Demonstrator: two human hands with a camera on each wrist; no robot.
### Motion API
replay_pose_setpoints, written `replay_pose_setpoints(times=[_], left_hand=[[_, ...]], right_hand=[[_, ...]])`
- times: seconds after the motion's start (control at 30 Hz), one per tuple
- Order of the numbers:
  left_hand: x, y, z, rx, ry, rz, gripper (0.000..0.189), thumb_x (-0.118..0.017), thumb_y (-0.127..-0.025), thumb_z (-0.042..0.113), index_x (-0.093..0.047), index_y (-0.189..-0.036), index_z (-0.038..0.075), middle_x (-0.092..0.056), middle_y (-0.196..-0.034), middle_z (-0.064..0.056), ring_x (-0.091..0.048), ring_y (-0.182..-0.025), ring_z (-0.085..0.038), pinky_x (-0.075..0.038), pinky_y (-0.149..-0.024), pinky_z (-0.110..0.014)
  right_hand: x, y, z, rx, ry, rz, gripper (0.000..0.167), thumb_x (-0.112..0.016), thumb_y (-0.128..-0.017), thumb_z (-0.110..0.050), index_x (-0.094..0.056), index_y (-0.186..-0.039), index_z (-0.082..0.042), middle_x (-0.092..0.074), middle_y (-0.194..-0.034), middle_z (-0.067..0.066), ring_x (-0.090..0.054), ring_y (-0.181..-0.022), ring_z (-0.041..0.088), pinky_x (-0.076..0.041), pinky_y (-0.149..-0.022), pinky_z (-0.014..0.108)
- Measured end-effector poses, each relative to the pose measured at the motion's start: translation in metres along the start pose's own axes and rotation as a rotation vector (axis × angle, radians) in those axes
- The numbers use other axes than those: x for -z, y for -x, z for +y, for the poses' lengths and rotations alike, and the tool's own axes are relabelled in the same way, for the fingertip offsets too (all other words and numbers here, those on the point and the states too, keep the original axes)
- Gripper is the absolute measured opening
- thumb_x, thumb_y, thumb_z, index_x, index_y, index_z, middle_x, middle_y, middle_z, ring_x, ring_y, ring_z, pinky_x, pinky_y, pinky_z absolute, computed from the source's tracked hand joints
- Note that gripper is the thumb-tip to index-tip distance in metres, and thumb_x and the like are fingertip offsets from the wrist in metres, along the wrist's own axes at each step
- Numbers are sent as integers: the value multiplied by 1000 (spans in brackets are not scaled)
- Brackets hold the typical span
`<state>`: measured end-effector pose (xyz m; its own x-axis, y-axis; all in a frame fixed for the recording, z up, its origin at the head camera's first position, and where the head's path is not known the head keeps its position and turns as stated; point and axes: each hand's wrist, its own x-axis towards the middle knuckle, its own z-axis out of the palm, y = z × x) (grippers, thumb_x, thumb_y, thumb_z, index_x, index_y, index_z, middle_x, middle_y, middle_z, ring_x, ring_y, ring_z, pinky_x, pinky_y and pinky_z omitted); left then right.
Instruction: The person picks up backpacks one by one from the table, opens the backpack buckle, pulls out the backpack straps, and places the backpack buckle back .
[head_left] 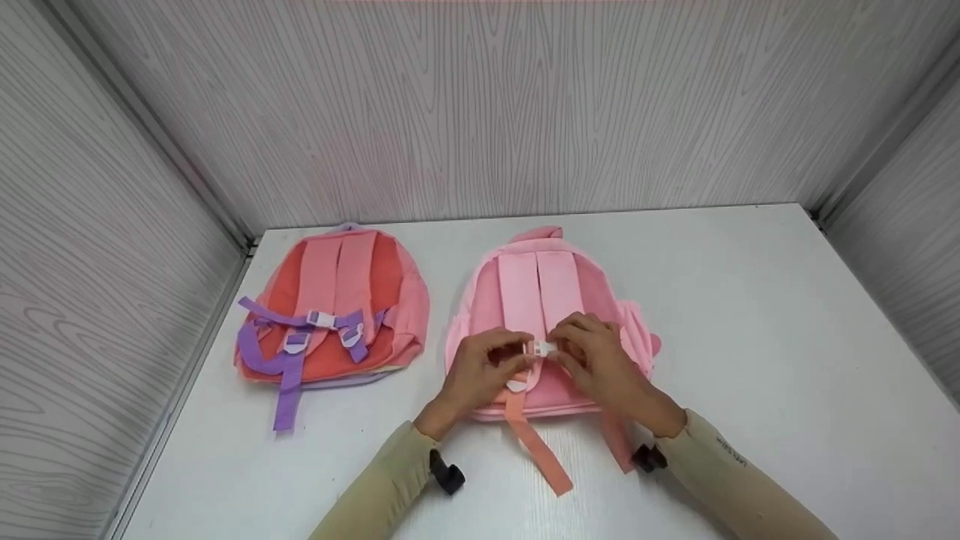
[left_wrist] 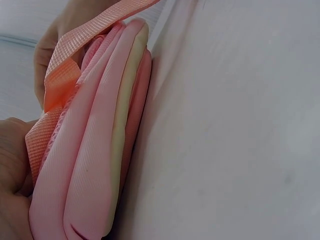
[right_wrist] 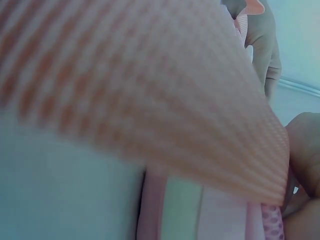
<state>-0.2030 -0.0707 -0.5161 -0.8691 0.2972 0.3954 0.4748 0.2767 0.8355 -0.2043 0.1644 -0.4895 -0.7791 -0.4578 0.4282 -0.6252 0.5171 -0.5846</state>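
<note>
A pink backpack [head_left: 487, 289] lies on the table with its shoulder straps facing up. Over its middle, a white buckle [head_left: 541, 348] sits between the two hands. My left hand [head_left: 480, 367] pinches the buckle's left end between thumb and fingers. From the other side my right hand [head_left: 600, 360] pinches its right end. Orange webbing [head_left: 538, 454] hangs from the bag's lower edge toward me. In the left wrist view the webbing [left_wrist: 75, 45] loops beside the bag's pink side [left_wrist: 95, 150]. Close webbing [right_wrist: 150, 90] fills much of the right wrist view.
To the left lies a second backpack [head_left: 409, 300], coral and pink, with purple straps [head_left: 289, 397] and a white buckle [head_left: 322, 320] across it. Both bags rest on a white table [head_left: 750, 337]. Wood-patterned panels [head_left: 525, 112] rise at the back and sides.
</note>
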Motion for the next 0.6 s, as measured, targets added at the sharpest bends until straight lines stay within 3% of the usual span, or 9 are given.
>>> replay_pose_setpoints(times=[0.6], left_hand=[[0, 0, 0, -4, -2, -3, 27, -83, -94, 20, -81, -119, 8, -78, -101, -4, -68, -87, -16, -55, -78, -25]], right_hand=[[3, -1, -1, -21, 15, -10, 18, -83, -93, -7, -76, -109, -11, -67, -101, 1, -54, -85, 16, -33, -87, 41]])
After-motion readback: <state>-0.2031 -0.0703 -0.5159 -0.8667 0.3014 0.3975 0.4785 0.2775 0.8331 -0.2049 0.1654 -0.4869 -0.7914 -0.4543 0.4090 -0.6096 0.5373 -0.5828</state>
